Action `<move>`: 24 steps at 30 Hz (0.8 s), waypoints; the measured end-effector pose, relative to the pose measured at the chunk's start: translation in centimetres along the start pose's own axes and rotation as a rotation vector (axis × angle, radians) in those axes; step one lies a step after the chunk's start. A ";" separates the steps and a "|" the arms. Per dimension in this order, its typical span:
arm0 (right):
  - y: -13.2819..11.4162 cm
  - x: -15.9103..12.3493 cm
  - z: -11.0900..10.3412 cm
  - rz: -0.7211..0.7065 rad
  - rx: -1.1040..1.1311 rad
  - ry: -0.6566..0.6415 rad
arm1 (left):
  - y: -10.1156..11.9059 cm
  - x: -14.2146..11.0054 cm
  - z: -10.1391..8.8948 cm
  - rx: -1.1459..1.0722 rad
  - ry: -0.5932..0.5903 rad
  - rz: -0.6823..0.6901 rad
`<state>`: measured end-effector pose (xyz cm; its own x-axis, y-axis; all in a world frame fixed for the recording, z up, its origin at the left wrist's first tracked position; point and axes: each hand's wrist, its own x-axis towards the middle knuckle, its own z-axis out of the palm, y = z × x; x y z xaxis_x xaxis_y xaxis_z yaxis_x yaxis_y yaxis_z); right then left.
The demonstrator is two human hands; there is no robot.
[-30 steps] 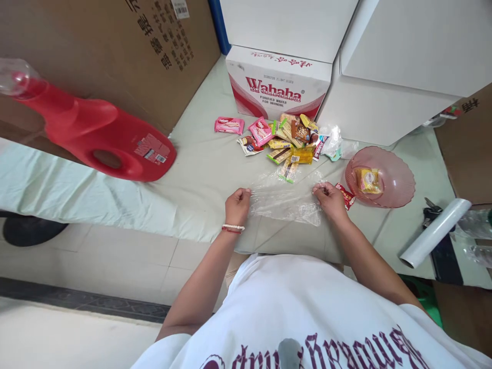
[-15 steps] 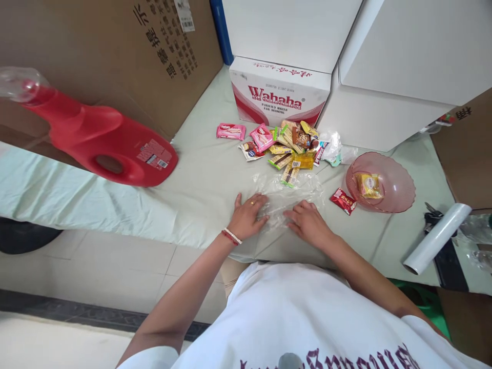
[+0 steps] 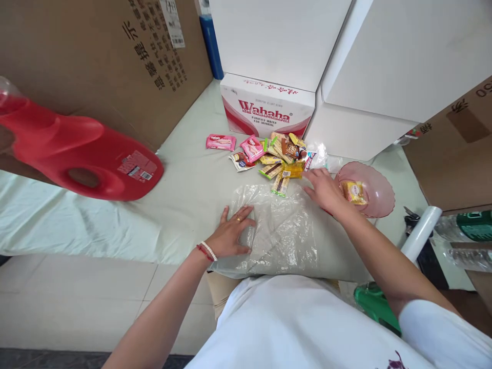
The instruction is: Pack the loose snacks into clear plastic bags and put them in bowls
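A clear plastic bag or sheet [image 3: 284,230] lies spread flat on the table in front of me. My left hand [image 3: 232,233], fingers spread, rests on its left edge. My right hand [image 3: 323,189] is beyond its far right corner, fingers stretched towards a yellow-wrapped snack [image 3: 292,170]; whether they touch is unclear. That snack is in a loose pile with wafer bars [image 3: 271,170], a brown-wrapped snack [image 3: 290,148] and pink wafer packets [image 3: 252,148]. Right of my hand, a pink glass bowl [image 3: 384,192] holds a yellow packet [image 3: 355,193]. My right forearm hides most of a red packet.
A Wahaha water carton [image 3: 267,110] and white boxes [image 3: 369,77] stand behind the snacks. On the left are a large red detergent bottle [image 3: 111,159] and a brown carton [image 3: 96,66]. A white roll [image 3: 421,233], keys [image 3: 411,215] and plastic bottles [image 3: 469,225] lie at right.
The crumpled plastic now lies flatter and wider. My left hand has shifted left and nearer to me along it. My right hand has left the plastic and moved forward right to the snack pile.
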<state>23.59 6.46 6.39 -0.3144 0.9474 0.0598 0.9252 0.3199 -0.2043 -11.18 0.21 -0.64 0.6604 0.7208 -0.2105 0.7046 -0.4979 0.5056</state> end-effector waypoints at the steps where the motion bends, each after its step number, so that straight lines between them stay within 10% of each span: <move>1: 0.3 2.3 1.0 0.003 -0.038 0.043 | 0.0 0.0 -0.1 0.003 -0.016 0.001; 7: 1.0 6.3 3.8 -0.068 -0.084 0.141 | 0.0 0.0 -0.2 0.002 -0.056 -0.008; 13: -3.6 0.8 0.4 -0.326 0.072 0.060 | -0.5 0.1 0.1 -0.007 -0.054 0.030; 18: -9.7 -2.5 4.4 -0.401 0.103 -0.233 | -0.8 -0.8 0.4 -0.041 0.037 0.012; 24: -7.2 -9.2 5.6 -0.340 0.311 -0.077 | -0.5 -5.9 2.0 -0.111 0.249 0.057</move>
<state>18.67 -4.58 1.87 -0.6143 0.7823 0.1033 0.6631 0.5827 -0.4699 -14.98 -4.75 -1.31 0.6044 0.7963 0.0256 0.6263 -0.4948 0.6024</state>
